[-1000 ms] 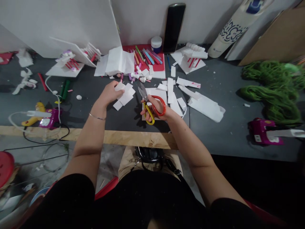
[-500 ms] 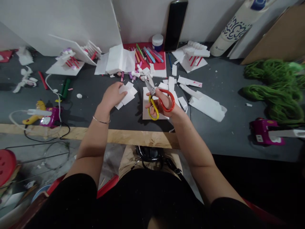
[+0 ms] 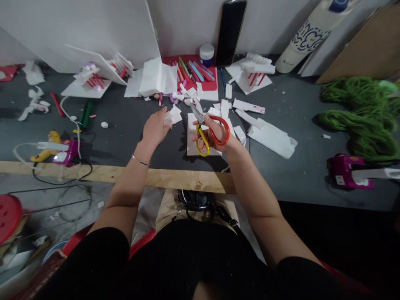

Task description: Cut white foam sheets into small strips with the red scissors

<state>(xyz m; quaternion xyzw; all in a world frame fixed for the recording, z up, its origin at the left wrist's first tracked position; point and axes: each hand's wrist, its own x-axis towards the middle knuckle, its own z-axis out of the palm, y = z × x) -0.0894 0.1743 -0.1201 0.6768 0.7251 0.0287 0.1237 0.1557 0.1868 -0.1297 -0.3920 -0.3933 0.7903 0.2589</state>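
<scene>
Scissors point(image 3: 199, 118) with one red and one yellow handle are in my right hand point(image 3: 215, 132), its fingers wrapped round the handles and the blades pointing away from me. Below them a white square board point(image 3: 193, 143) lies on the dark table, with white pieces at its right edge. My left hand point(image 3: 155, 128) has its fingers closed on small white paper pieces point(image 3: 174, 116) left of the board; part of these pieces is hidden by the fingers.
Markers point(image 3: 195, 71) lie on red paper at the back, near a white-lidded jar point(image 3: 206, 55) and an upright phone point(image 3: 230, 33). Green yarn point(image 3: 359, 116) and a purple device point(image 3: 350, 173) are at right. White models point(image 3: 256, 68) and cut strips point(image 3: 271, 137) lie about.
My left hand has moved right and slightly away from me, and the small white pieces have shifted with it. My right hand and the scissors have hardly moved.
</scene>
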